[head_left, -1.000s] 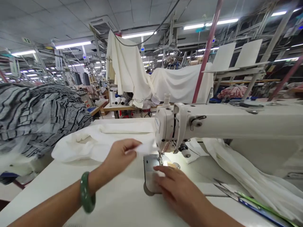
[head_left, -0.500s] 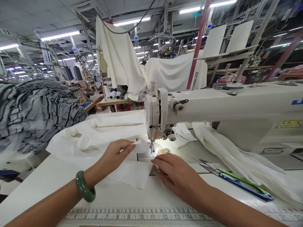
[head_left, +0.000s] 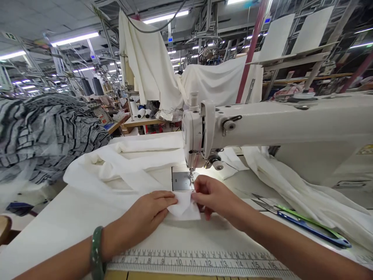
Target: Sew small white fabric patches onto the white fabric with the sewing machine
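A small folded end of white fabric (head_left: pixel 184 206) lies on the table just in front of the sewing machine's needle plate (head_left: pixel 181 181). My left hand (head_left: pixel 148 212), with a green bangle (head_left: pixel 96 251) on its wrist, has its fingers closed on the fabric's left side. At the right edge, the thumb and fingers of my right hand (head_left: pixel 214 196) pinch the same piece. Above and behind them stands the needle and presser foot (head_left: pixel 191 174), partly hidden by my right hand. More of the white cloth (head_left: pixel 116 186) spreads across the table to the left.
The white sewing machine (head_left: pixel 262 124) spans the right side. Blue and green handled scissors (head_left: pixel 311 227) lie to the right beside another white cloth (head_left: pixel 297 190). A printed ruler (head_left: pixel 186 262) runs along the front edge. Grey striped fabric (head_left: pixel 49 136) is heaped at left.
Both hands have shifted: the left came down toward the front, the right rose slightly to pinch the fabric's edge. The fabric end now lies folded between them, nearer me. The view turned slightly left.
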Tool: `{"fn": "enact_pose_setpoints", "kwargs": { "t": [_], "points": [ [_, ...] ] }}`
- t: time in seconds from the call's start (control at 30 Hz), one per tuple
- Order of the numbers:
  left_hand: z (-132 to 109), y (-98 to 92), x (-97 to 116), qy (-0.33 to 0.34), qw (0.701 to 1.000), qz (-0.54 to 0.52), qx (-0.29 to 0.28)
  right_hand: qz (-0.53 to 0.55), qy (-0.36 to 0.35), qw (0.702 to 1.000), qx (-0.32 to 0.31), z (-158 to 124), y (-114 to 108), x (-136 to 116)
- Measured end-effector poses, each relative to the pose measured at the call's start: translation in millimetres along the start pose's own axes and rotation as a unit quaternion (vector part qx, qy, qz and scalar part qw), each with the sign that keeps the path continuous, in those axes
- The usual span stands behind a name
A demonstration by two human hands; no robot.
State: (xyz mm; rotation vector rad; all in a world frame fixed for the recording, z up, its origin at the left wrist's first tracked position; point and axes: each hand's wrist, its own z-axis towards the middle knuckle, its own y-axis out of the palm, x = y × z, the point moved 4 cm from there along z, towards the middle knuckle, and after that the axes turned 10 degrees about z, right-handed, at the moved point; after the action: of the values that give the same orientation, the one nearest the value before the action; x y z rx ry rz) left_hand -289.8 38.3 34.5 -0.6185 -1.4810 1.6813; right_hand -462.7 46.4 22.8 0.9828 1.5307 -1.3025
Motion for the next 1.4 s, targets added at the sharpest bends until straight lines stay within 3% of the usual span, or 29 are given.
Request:
{"fn": "enact_pose_setpoints", "kwargs": {
  "t": [0.13, 0.2, 0.27, 0.33, 0.4, 0.47, 0.5, 0.57, 0.63, 0.77, 1.0, 1.4],
  "points": [
    [13, 2.2, -4, 0.002, 0.998, 0.054, -0.007, -0.004, 0.019, 0.998, 0.052, -8, -24, 10],
    [18, 1.4, -7, 0.008, 0.998, 0.064, -0.003, -0.083, -0.025, 0.993, 0.078, -15, -31, 10],
    [22, -2.0, -10, 0.018, 0.998, 0.056, 0.014, -0.210, -0.122, 0.968, 0.062, -22, -29, 6],
    [26, -10.4, -11, 0.026, 0.995, 0.050, 0.077, -0.327, -0.238, 0.914, 0.009, -28, -19, 2],
    [28, -22.2, -8, 0.050, 0.976, 0.079, 0.198, -0.393, -0.317, 0.862, -0.043, -31, -12, 0],
    [28, -27.2, 3, 0.112, 0.939, 0.150, 0.290, -0.420, -0.336, 0.839, -0.077, -29, -10, 0],
    [30, -24.9, 10, 0.154, 0.921, 0.192, 0.302, -0.425, -0.337, 0.835, -0.089, -27, -10, 0],
    [34, -12.8, 21, 0.232, 0.900, 0.257, 0.265, -0.427, -0.337, 0.832, -0.107, -23, -12, 2],
    [39, 0.1, 23, 0.261, 0.903, 0.271, 0.206, -0.415, -0.344, 0.836, -0.105, -20, -15, 3],
    [47, 11.9, 13, 0.217, 0.949, 0.187, 0.129, -0.384, -0.376, 0.841, -0.063, -21, -20, 6],
    [45, 12.1, 17, 0.203, 0.945, 0.200, 0.161, -0.376, -0.364, 0.850, -0.057, -22, -24, 5],
    [47, 14.4, 19, 0.218, 0.944, 0.191, 0.157, -0.373, -0.362, 0.852, -0.062, -21, -24, 7]
  ]
}}
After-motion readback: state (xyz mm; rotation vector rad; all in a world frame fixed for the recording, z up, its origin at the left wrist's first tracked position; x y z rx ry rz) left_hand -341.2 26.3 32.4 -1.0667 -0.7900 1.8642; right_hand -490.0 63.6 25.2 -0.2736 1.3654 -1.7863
